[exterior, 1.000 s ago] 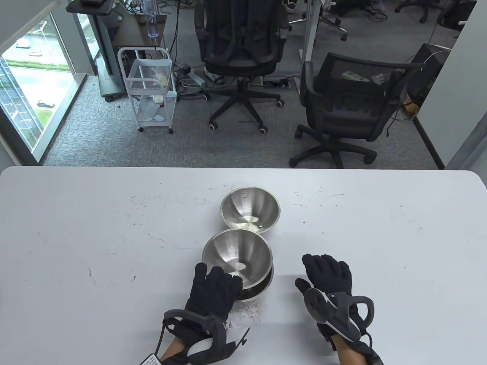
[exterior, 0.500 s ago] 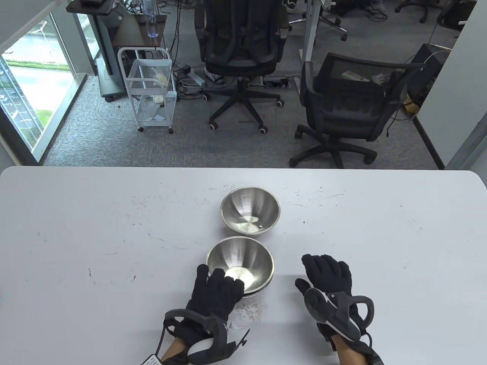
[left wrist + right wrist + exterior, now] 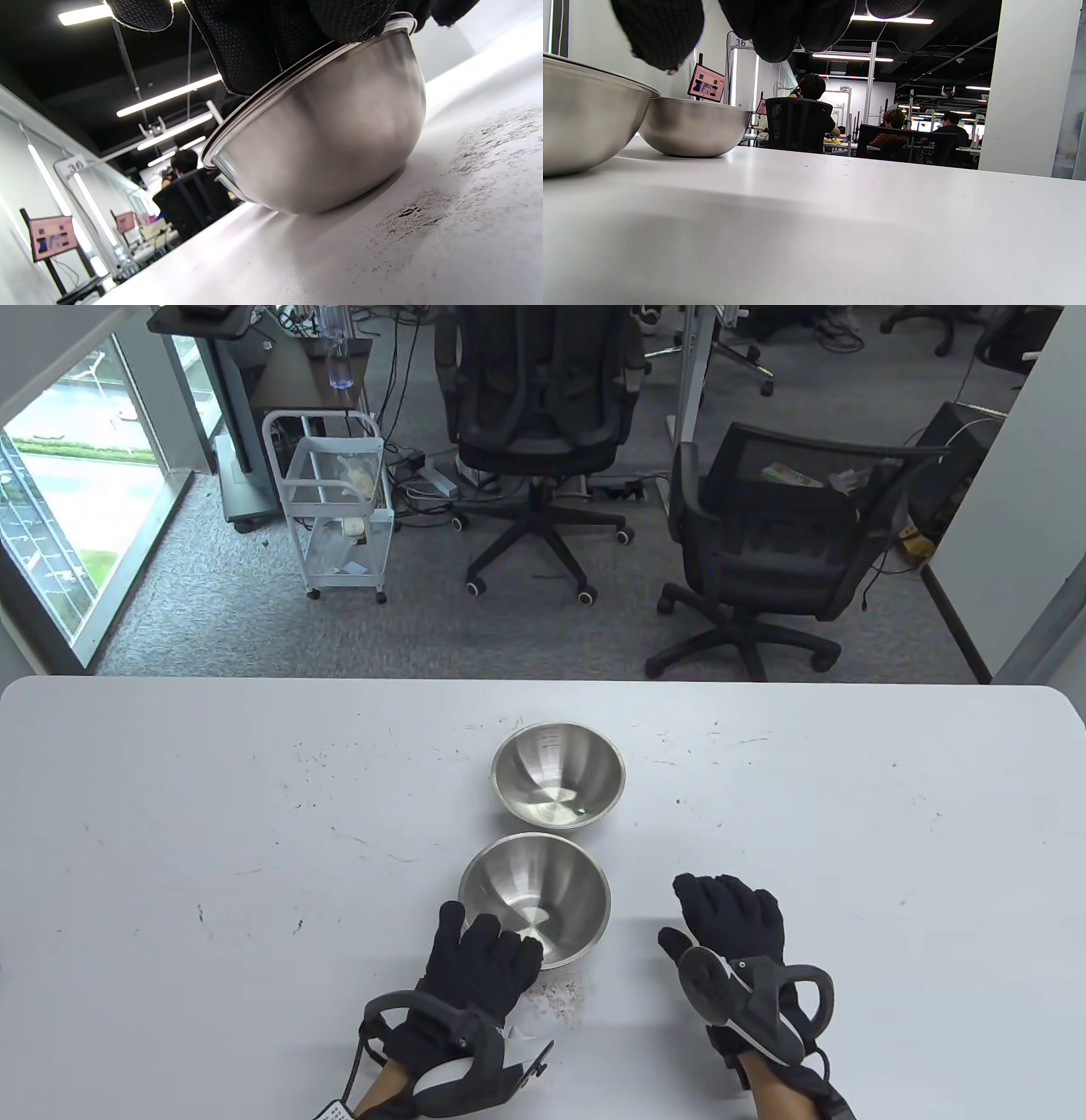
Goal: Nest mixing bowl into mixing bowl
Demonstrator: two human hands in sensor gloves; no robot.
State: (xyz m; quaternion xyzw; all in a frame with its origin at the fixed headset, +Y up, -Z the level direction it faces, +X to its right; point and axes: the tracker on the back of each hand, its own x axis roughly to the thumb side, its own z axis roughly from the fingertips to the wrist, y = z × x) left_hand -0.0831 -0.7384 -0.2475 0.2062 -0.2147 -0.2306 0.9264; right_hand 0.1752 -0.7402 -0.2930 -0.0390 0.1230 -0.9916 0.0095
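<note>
Three steel mixing bowls on white table (image 3: 254, 814): nested pair (image 3: 534, 899) near front centre, inner seated flush in outer, double rim visible in left wrist view (image 3: 322, 140); lone bowl (image 3: 558, 774) at 12 o'clock of the pair, just beside it, whether touching cannot be told; same bowl seen in right wrist view (image 3: 695, 127).

Two gloved hands, one tracker each. Left hand (image 3: 479, 963) at 7 o'clock of the pair, fingers (image 3: 292, 38) curled over near rim, holding the edge. Right hand (image 3: 730, 925) at 3 o'clock of the pair, apart from it, flat above the table, fingers loosely spread, holding nothing.

Surroundings: dark speckled scuff patch (image 3: 560, 993) on tabletop at 6 o'clock of the pair, just right of left wrist. Beyond far table edge: two black office chairs (image 3: 534, 407) (image 3: 772, 534), one white wire trolley (image 3: 335, 500), one window (image 3: 68, 492) at 10 o'clock. Between right hand and pair, bare tabletop only.

Change against one second ago: inner bowl then raised and tilted, lower bowl's rim showing beneath; half a second ago nearly seated; now fully seated, single outline from above. Right hand and lone bowl unmoved.
</note>
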